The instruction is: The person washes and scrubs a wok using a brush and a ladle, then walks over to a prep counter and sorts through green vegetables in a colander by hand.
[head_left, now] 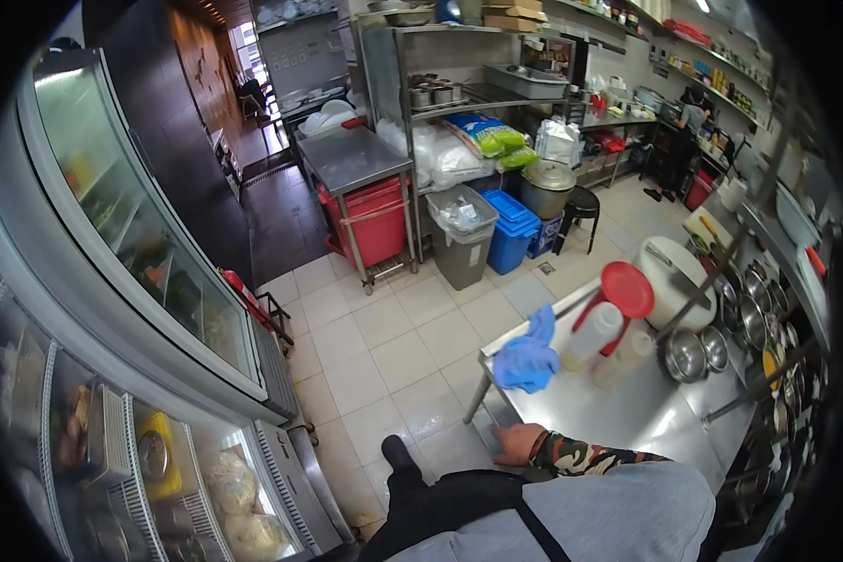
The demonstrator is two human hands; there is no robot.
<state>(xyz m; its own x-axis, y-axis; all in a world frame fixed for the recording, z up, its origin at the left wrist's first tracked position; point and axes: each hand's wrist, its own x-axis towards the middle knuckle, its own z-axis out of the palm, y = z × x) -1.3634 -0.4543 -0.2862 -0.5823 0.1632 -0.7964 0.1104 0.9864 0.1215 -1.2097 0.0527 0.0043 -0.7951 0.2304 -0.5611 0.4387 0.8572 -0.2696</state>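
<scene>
One of my hands, my right hand (517, 443), shows at the lower middle beside the near edge of a steel table (628, 412), with a camouflage sleeve on its arm. Its fingers point left, but they are too small and blurred to tell whether they hold anything. Above it on the table's corner lies a crumpled blue cloth (526, 363). Right of the cloth stand a translucent bottle (592, 334) and a second, blurred bottle (625, 361), near a red round lid (627, 290). My left hand is out of the frame.
A glass-door fridge (150, 225) lines the left side, with food containers on its lower shelves. Ahead are a steel cart (354, 155) over a red bin (370, 225), a grey bin (464, 244) and a blue bin (510, 234). Another person (688, 126) stands at the far right counter.
</scene>
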